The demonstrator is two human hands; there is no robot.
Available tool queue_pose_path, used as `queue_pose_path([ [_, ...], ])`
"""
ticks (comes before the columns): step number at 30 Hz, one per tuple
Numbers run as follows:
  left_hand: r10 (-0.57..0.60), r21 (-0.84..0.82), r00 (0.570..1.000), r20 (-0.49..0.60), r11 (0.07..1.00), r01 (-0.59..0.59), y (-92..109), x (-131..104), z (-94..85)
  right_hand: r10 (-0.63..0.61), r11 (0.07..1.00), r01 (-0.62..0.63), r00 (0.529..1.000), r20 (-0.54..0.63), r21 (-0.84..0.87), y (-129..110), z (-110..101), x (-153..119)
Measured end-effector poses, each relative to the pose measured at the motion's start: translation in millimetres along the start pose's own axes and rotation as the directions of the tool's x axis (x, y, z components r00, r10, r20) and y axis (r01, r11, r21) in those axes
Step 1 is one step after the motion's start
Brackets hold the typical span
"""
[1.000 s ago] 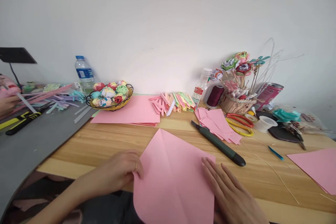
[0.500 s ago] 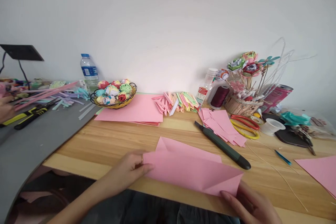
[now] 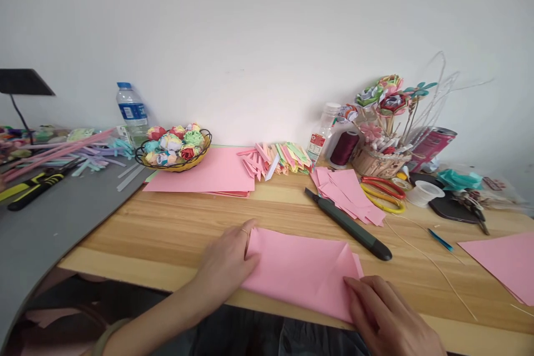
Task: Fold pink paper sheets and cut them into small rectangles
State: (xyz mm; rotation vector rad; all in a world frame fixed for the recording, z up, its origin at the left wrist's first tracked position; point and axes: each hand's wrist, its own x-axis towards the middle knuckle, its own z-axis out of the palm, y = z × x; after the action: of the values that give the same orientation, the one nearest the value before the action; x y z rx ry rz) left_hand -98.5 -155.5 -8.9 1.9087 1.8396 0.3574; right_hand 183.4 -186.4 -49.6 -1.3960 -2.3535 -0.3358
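A folded sheet of pink paper point(image 3: 298, 270) lies at the front edge of the wooden table. My left hand point(image 3: 229, 261) pinches its left end, thumb on top and a ring on one finger. At the right end, my right hand point(image 3: 384, 308) grips the lower corner between thumb and fingers. A crease with a slightly raised flap runs near the right side of the sheet. Just beyond the paper lies a dark green cutter point(image 3: 354, 228).
Behind are pink sheets point(image 3: 200, 175), a basket of paper flowers point(image 3: 175, 150), folded strips point(image 3: 275, 160) and a thread spool point(image 3: 344, 150). To the right lie pliers point(image 3: 384, 192) and more pink paper point(image 3: 507, 261). Black-and-yellow pliers point(image 3: 37, 189) rest on the grey table.
The front layer of the pink paper has been brought up and over the back layer, and the sheet now lies flatter. My left hand has moved up and right. The view has shifted slightly.
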Motion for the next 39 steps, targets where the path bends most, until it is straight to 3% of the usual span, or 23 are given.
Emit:
queue_pose_path([
  [3,0.045,0.034,0.999,-0.02,0.998,-0.044,-5.8,7.1,-1.1,-0.009,0.999,0.01,0.999,-0.032,0.041,-1.6,-1.8,0.4],
  [9,0.11,0.047,0.982,0.151,0.992,-0.118,-5.1,26.8,-15.1,-0.001,0.991,0.015,0.994,-0.105,0.135,2.5,-2.5,6.1],
  [14,0.221,0.001,0.954,0.204,0.974,-0.225,1.8,34.9,-21.5,0.012,0.978,0.01,0.994,-0.105,0.209,11.6,2.2,4.0],
  [17,0.241,-0.174,0.945,0.222,0.963,-0.205,-2.2,37.7,-16.6,0.168,0.948,-0.156,0.986,-0.02,0.276,21.0,6.7,0.8],
  [19,0.247,-0.334,0.946,0.211,0.927,-0.167,-5.7,39.6,-14.6,0.333,0.881,-0.333,0.941,0.059,0.336,29.2,6.3,4.2],
  [22,0.257,-0.506,0.956,0.138,0.849,-0.155,-6.0,43.9,-19.8,0.482,0.762,-0.489,0.866,0.133,0.424,43.6,-2.8,24.6],
  [24,0.244,-0.568,0.968,0.052,0.804,-0.172,-1.8,49.2,-28.8,0.481,0.696,-0.494,0.86,0.172,0.522,52.2,-13.1,48.3],
  [29,0.192,-0.698,0.965,-0.179,0.666,-0.262,13.3,69.6,-53.8,0.281,0.52,-0.419,0.907,0.315,0.744,60.7,-34.8,116.1],
  [31,0.172,-0.728,0.955,-0.242,0.618,-0.296,16.4,78.5,-60.3,0.199,0.418,-0.371,0.928,0.315,0.829,60.4,-37.6,136.7],
  [34,0.15,-0.756,0.938,-0.312,0.558,-0.341,16.6,91.7,-63.4,0.217,0.268,-0.323,0.938,0.269,0.908,61.2,-35.9,156.8],
  [36,0.146,-0.762,0.932,-0.332,0.54,-0.357,14.9,100.6,-60.5,0.269,0.246,-0.344,0.922,0.277,0.906,63.3,-32.5,164.2],
  [39,0.142,-0.733,0.923,-0.359,0.569,-0.373,10.9,112.3,-50.0,0.326,0.284,-0.406,0.893,0.311,0.869,66.7,-25.6,169.2],
])
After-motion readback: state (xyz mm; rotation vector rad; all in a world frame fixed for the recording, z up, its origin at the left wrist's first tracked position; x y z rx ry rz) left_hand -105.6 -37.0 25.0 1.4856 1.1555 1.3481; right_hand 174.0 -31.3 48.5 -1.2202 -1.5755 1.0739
